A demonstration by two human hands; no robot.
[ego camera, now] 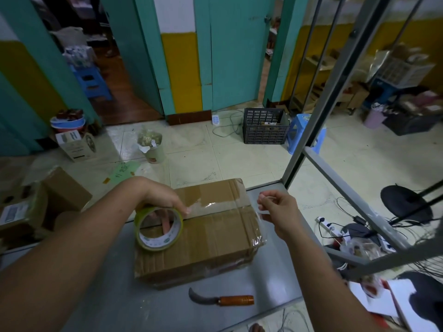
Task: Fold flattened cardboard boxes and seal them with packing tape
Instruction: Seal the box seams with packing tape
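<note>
The tape roll [153, 244] is gripped by the left hand [165, 200], with fingers curled through its core and the thumb laid over its upper rim, and it is stood on edge on the top of the cardboard box [206, 240]. The box is found directly beneath the left hand and reaches across to just under the right hand, its flaps folded shut and its top seam running between the two hands. A strip of clear tape [211, 203] is seen lying glossy along that seam. Its free end is pinched between the thumb and curled fingertips of the right hand [279, 209], which is held above the box's right edge. The tape is judged thin, limp and sticky, so it is best kept taut and held only at its very end, lest it fold onto itself. The box is judged light and fairly stiff, yet liable to slide on the smooth table [107, 295] unless it is pressed down from above. A knife [223, 300] with a wooden handle is laid nearer the person than either hand, just beside the box's near side.
</note>
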